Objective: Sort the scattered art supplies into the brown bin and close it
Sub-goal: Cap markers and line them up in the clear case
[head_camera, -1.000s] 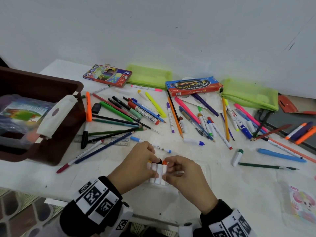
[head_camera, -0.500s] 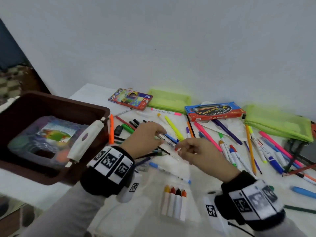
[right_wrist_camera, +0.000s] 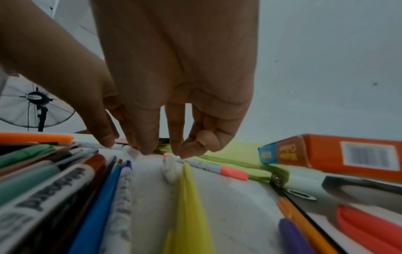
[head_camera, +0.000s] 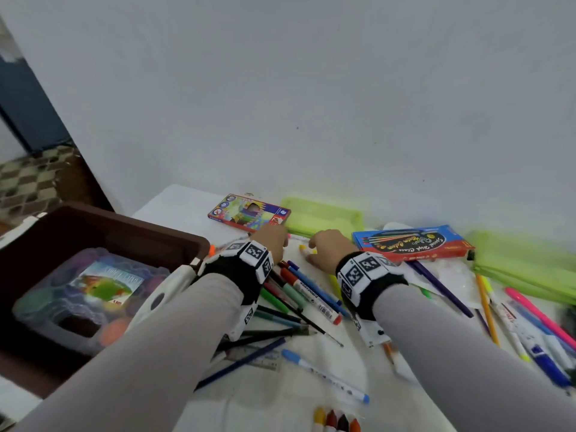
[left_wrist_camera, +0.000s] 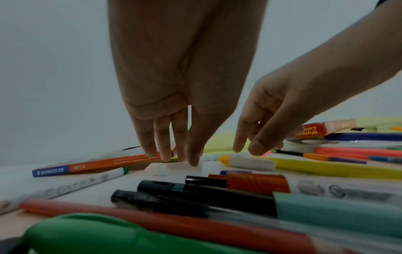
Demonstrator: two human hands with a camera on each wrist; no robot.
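Observation:
The open brown bin (head_camera: 124, 227) stands at the left with a clear plastic box (head_camera: 90, 294) inside. Pens, markers and pencils (head_camera: 299, 291) lie scattered over the white table (head_camera: 180, 204). Both hands reach to the far side. My left hand (head_camera: 282, 241) points its fingers down, and its fingertips (left_wrist_camera: 192, 161) touch a short white crayon (left_wrist_camera: 172, 169) beside the coloured-pencil box (head_camera: 249, 212). My right hand (head_camera: 311, 248) hovers with loosely bent fingers just over a yellow-tipped crayon (left_wrist_camera: 248, 162) and holds nothing.
A green pouch (head_camera: 324, 216) and an orange-and-blue watercolour box (head_camera: 411, 243) lie against the wall behind the hands. A second green pouch (head_camera: 523, 260) is at the right. Several crayons (head_camera: 336, 422) lie at the front edge. The bin's white latch (head_camera: 162, 294) hangs on its right side.
Both hands let go of the row of crayons near the front edge and moved away from me to the far side of the table. The head view tilted upward.

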